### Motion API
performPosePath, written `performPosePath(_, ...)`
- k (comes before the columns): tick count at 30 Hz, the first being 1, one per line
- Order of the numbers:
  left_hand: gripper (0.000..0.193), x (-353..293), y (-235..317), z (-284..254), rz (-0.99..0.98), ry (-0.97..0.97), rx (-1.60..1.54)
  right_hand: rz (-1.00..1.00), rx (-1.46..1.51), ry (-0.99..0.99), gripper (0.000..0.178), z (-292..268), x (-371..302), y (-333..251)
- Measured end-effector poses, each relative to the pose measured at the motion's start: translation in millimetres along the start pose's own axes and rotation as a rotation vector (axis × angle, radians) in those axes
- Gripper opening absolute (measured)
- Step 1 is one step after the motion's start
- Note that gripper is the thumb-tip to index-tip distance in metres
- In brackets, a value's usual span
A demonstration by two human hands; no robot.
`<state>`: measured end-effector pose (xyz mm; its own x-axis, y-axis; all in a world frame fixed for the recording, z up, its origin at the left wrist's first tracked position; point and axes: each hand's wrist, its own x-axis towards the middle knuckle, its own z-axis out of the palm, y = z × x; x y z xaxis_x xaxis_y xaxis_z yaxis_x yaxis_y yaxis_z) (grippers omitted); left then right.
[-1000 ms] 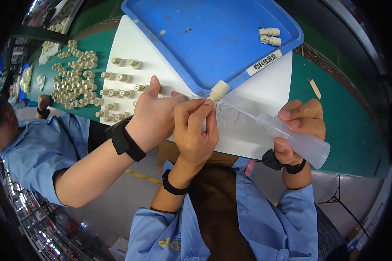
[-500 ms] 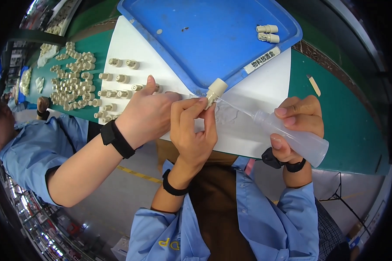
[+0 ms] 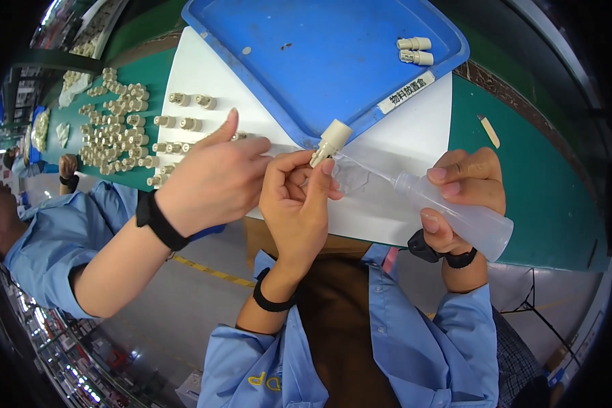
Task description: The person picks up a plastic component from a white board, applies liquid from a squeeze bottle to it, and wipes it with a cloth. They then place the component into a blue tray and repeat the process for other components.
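Note:
Between the thumb and fingertips of my left hand (image 3: 294,204) is a beige cylindrical plastic fitting (image 3: 334,139), tilted with its wide smooth cap up and to the right. My right hand (image 3: 470,178) is wrapped round a translucent squeeze bottle (image 3: 481,231). The bottle lies slanted, its thin nozzle pointing up-left to the fitting; whether the tip touches it I cannot tell. Beneath both hands is a white sheet (image 3: 387,214) with a clear wet-looking or filmy patch on it.
A co-worker's hand (image 3: 214,177) reaches in close beside my left hand. Ahead is a blue tray (image 3: 319,68) with two capped fittings (image 3: 415,44). Many loose fittings (image 3: 119,132) stand at left on the green table (image 3: 551,204). A small beige-handled tool (image 3: 488,130) lies at right.
The co-worker's hand has drawn back to the left, its fingers opening. My left hand has shifted its grip, and the fitting has moved slightly left. My right hand holds its place.

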<state>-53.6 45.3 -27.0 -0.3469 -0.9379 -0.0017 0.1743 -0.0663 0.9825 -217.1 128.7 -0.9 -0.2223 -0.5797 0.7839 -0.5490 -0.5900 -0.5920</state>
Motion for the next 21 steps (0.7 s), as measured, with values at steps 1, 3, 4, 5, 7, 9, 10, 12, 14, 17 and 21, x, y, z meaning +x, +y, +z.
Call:
performPosePath(1, 0.021, 0.1, 1.5, -0.4, -0.043, -0.006, -0.03, 0.0, -0.005, 0.0, 0.036, 0.1, 0.2, -0.2)
performPosePath(3, 0.021, 0.8, 4.4, -0.1, -0.086, -0.013, -0.06, 0.0, -0.015, 0.002, 0.036, 0.2, 0.2, -0.4)
performPosePath(4, 0.021, 1.6, 5.9, 0.6, -0.121, -0.011, -0.101, 0.001, -0.016, 0.003, 0.036, 0.3, -0.2, -0.4)
performPosePath(5, 0.021, 2.3, 7.6, 1.1, -0.156, -0.009, -0.141, 0.004, -0.009, 0.006, 0.036, 0.5, -0.4, -0.3)
performPosePath(7, 0.02, 3.2, 9.6, 0.8, -0.19, -0.006, -0.181, 0.011, 0.005, 0.012, 0.036, 0.6, -0.9, -0.2)
performPosePath(9, 0.021, 4.1, 11.2, -0.9, -0.27, -0.024, -0.235, 0.028, -0.008, -0.006, 0.033, -0.5, -1.4, -1.2)
performPosePath(10, 0.021, 4.5, 11.9, -1.9, -0.31, -0.033, -0.261, 0.045, -0.022, -0.024, 0.031, -1.2, -1.7, -2.1)
performPosePath(12, 0.021, 5.3, 10.8, -4.5, -0.336, -0.056, -0.315, 0.063, -0.036, -0.042, 0.029, -1.5, -1.9, -3.2)
performPosePath(14, 0.022, 6.3, 8.9, -7.2, -0.384, -0.102, -0.425, 0.072, -0.028, -0.04, 0.029, -1.5, -1.8, -4.0)
performPosePath(17, 0.023, 7.7, 8.2, -10.1, -0.476, -0.129, -0.542, 0.08, -0.023, -0.04, 0.029, -1.4, -2.0, -4.5)
performPosePath(21, 0.025, 10.6, 12.7, -13.4, -0.65, -0.191, -0.761, 0.083, -0.025, -0.047, 0.028, -1.8, -1.6, -5.3)
